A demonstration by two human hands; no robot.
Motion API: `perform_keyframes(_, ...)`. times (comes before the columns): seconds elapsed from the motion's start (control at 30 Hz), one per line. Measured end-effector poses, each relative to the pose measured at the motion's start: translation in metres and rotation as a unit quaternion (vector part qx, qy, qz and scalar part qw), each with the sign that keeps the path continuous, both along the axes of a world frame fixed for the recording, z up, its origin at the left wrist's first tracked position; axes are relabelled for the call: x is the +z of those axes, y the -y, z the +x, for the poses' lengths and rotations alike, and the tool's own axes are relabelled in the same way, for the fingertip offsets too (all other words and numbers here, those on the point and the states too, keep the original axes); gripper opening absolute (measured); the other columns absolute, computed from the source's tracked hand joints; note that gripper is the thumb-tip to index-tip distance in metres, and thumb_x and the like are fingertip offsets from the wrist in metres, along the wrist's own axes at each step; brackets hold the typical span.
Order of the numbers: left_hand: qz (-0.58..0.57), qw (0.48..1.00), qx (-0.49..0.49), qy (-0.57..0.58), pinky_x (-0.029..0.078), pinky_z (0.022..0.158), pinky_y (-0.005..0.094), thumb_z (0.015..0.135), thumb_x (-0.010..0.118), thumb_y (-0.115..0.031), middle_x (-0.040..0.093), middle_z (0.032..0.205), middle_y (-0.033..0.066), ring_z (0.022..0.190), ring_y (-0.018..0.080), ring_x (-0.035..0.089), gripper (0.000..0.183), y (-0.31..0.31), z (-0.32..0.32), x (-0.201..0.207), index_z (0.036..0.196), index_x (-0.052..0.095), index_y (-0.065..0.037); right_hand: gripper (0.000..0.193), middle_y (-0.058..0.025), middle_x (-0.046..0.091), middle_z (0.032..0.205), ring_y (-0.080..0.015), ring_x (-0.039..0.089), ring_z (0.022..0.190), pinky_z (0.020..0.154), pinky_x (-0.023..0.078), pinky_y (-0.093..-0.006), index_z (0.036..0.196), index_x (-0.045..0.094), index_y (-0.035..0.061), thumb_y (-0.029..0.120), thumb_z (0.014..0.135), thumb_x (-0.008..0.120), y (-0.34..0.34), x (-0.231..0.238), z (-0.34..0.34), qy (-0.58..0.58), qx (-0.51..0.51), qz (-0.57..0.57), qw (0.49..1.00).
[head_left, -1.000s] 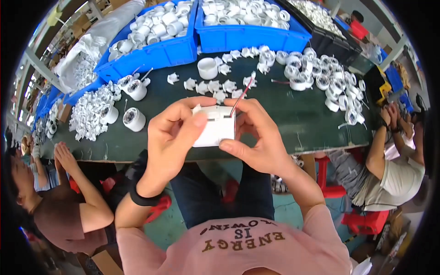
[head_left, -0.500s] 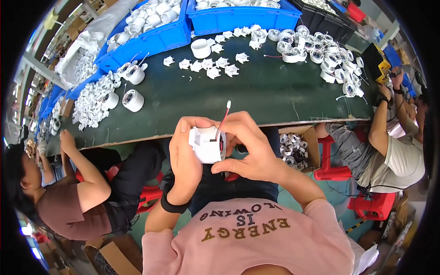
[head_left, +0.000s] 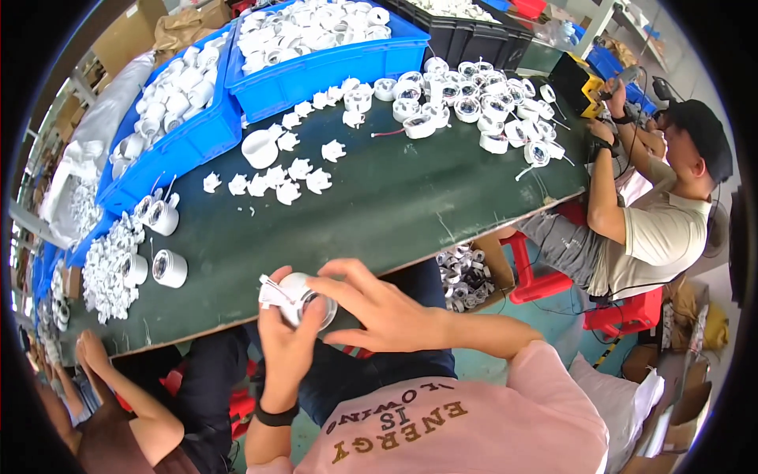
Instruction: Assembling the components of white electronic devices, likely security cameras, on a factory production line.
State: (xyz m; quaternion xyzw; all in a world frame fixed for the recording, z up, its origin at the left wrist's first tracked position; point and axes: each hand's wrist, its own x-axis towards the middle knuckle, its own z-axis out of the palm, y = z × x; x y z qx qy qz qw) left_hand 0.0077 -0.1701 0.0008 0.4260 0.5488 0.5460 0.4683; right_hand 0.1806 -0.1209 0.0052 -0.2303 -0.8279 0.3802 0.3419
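My left hand (head_left: 283, 347) is closed around a short white cylindrical housing (head_left: 295, 285) at the table's near edge. A small white clip-like piece (head_left: 273, 293) shows on the housing's left side, with a bit of red wire beside it. The housing's round end is tilted up toward the right. My right hand (head_left: 399, 317) is at that end, fingers stretched and apart from the thumb, fingertips at the rim. Beyond lie several loose white clip-like pieces (head_left: 287, 192) and a white ring-shaped part (head_left: 259, 149).
Blue bins (head_left: 332, 67) of white parts and a black bin (head_left: 474, 38) line the far side. Wired round units (head_left: 493, 107) cluster at right. A pile of small white pieces (head_left: 110, 268) and finished-looking cylinders (head_left: 169, 268) lie left. Co-workers sit on both sides; a carton (head_left: 493, 272) stands below the edge.
My hands have carried the housing left and turned it, so its round end faces up more. My right fingers have spread from the wire side. The view has shifted right.
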Motion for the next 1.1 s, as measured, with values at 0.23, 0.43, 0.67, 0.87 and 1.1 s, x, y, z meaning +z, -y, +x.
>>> perform_keyframes(0.23, -0.03, 0.98, 0.156, -0.122, 0.042, 0.052, 0.0205, 0.089, 0.061, -0.025, 0.056, 0.085, 0.0016, 0.067, 0.0075, 0.055, 0.034, -0.021, -0.148, 0.009, 0.112, 0.051, -0.002, 0.043, -0.02, 0.056, 0.107, -0.0377, 0.055, 0.1, 0.085, 0.046, -0.0418, 0.115, 0.055, 0.0017, 0.017, 0.079, 0.071, -0.158, -0.002, 0.074, 0.15, -0.354, 0.254, 0.887)
perform_keyframes(0.43, -0.054, 0.937, 0.144, -0.313, 0.042, 0.066, 0.0236, 0.094, 0.058, -0.027, 0.056, 0.077, -0.0008, 0.072, 0.0069, 0.052, 0.033, -0.031, -0.222, -0.027, 0.109, 0.058, 0.002, 0.038, -0.0199, 0.06, 0.094, -0.0383, 0.06, 0.084, 0.073, 0.048, -0.0428, 0.102, 0.054, 0.0018, 0.026, 0.079, 0.072, -0.231, -0.024, 0.099, 0.256, -0.362, 0.224, 0.868)
perform_keyframes(0.67, 0.135, 0.758, 0.328, -0.547, 0.036, 0.099, 0.0381, 0.09, 0.059, -0.016, 0.045, 0.126, 0.0226, 0.115, 0.0338, 0.046, 0.041, -0.012, -0.174, -0.027, 0.123, 0.048, 0.006, 0.038, -0.0112, 0.062, 0.082, -0.0193, 0.06, 0.074, 0.066, 0.046, -0.0338, 0.107, 0.044, 0.0043, 0.024, 0.084, 0.067, -0.207, -0.01, 0.069, 0.149, -0.333, 0.047, 0.93)
perform_keyframes(0.87, 0.196, 0.786, 0.22, -0.544, 0.028, 0.1, 0.0479, 0.081, 0.061, -0.009, 0.044, 0.129, 0.0203, 0.123, 0.0378, 0.038, 0.036, -0.026, -0.098, -0.023, 0.115, 0.054, 0.001, 0.033, -0.0055, 0.053, 0.109, -0.0115, 0.051, 0.094, 0.077, 0.043, -0.0268, 0.122, 0.042, 0.005, 0.024, 0.097, 0.053, -0.227, -0.029, -0.004, 0.075, -0.188, 0.006, 0.979)
perform_keyframes(1.1, 0.139, 0.789, 0.264, -0.538, 0.029, 0.098, 0.05, 0.077, 0.063, -0.009, 0.048, 0.125, 0.0175, 0.121, 0.0403, 0.04, 0.029, -0.044, -0.094, -0.045, 0.104, 0.058, -0.002, 0.032, -0.0058, 0.051, 0.107, -0.0132, 0.048, 0.099, 0.087, 0.039, -0.0275, 0.122, 0.041, 0.004, 0.024, 0.098, 0.049, -0.227, -0.049, -0.01, 0.057, -0.166, 0.02, 0.984)
